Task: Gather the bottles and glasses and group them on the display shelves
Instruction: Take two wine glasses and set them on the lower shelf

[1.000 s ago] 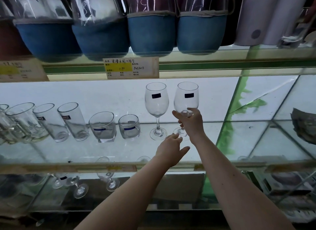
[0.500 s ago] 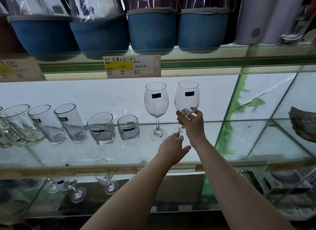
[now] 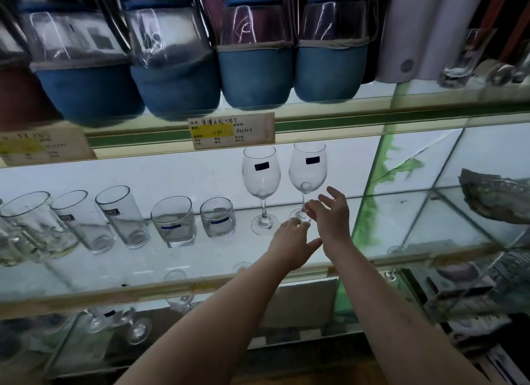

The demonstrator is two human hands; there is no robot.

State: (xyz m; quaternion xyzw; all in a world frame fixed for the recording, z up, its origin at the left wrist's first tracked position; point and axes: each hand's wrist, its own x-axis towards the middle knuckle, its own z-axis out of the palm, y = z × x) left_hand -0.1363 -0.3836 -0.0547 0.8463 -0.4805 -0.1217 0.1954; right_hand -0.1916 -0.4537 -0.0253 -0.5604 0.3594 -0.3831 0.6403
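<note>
Two stemmed wine glasses stand upright side by side on the middle glass shelf (image 3: 143,267), the left one (image 3: 261,172) and the right one (image 3: 307,169), each with a dark sticker. My right hand (image 3: 329,212) is beside the right glass's stem, fingers spread, thumb tip close to the stem. My left hand (image 3: 289,241) reaches in low, its fingertips at that glass's foot. Left of the wine glasses stand two short tumblers (image 3: 218,217) (image 3: 173,221), two tall tumblers (image 3: 122,215) (image 3: 81,221) and a mug (image 3: 31,224).
Blue-sleeved bottles in clear wrap (image 3: 252,69) and white cylinders (image 3: 407,32) line the upper shelf above a price tag (image 3: 231,130). More stemmed glasses (image 3: 137,327) stand on the lower shelf. A grey crumpled object (image 3: 493,195) lies at the right.
My right hand has let go of the right wine glass's bowl, dropped to stem height and spread its fingers. My left hand has stayed at the glass's foot.
</note>
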